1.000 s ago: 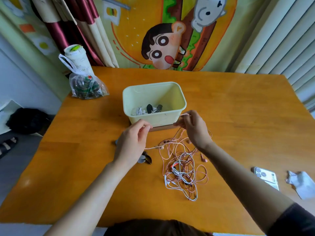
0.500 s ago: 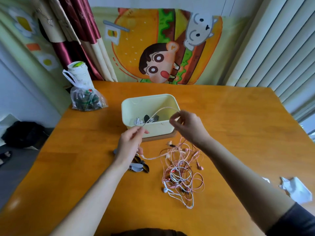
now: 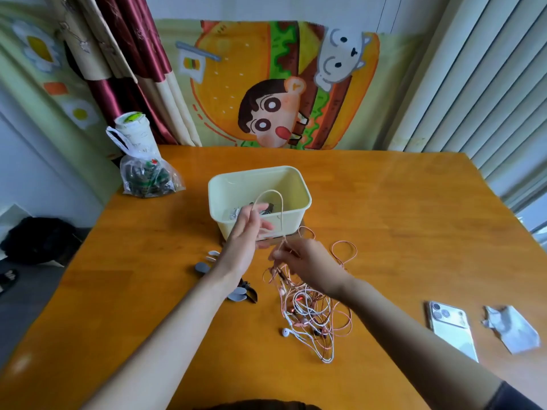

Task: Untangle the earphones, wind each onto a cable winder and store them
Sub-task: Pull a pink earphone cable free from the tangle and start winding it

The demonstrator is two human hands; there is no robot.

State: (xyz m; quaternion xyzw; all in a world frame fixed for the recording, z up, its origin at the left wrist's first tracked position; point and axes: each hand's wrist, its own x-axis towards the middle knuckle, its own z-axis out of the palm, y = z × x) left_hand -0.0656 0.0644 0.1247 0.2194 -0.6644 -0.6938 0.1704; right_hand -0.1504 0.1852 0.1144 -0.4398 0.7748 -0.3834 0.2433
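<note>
Fingertips (image 3: 276, 256) of the right hand (image 3: 307, 263) pinch a pink cord (image 3: 281, 208) that arches up to the left hand (image 3: 247, 235), too blurry to tell if that one grips it. Earphones (image 3: 310, 315) lie tangled on the table (image 3: 399, 232) just nearer, tub (image 3: 296, 184) on the far side.

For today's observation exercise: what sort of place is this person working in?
Probably a room at home: a wooden table, a cartoon burger wall hanging, curtains and a smartphone lying on it.
</note>
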